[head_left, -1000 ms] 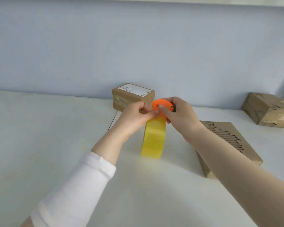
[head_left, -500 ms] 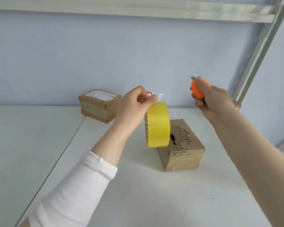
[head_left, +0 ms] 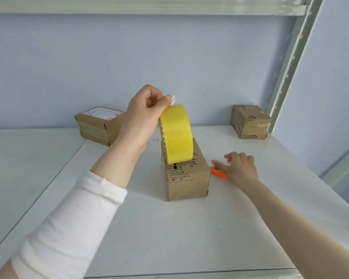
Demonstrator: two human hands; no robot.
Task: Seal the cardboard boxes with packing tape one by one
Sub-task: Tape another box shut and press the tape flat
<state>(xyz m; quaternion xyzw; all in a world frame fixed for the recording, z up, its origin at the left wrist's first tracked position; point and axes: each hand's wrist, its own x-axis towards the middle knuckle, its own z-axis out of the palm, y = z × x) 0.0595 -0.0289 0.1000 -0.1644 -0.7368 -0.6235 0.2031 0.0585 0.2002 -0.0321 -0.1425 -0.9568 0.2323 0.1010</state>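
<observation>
Pinching tape roll [head_left: 176, 135] above middle box [head_left: 187, 182] with left hand [head_left: 143, 115], right hand [head_left: 240, 168] loosely touching orange cutter [head_left: 217, 172], boxes [head_left: 99, 125] behind

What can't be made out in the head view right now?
All head view:
- Centre box top: far part hidden behind the tape roll.
- Orange cutter: right hand covers part; blade state and contact with the fingers unclear.
- Label on back-left box: print too small to read.
- Tape end: pinched by the left hand, mostly covered.
</observation>
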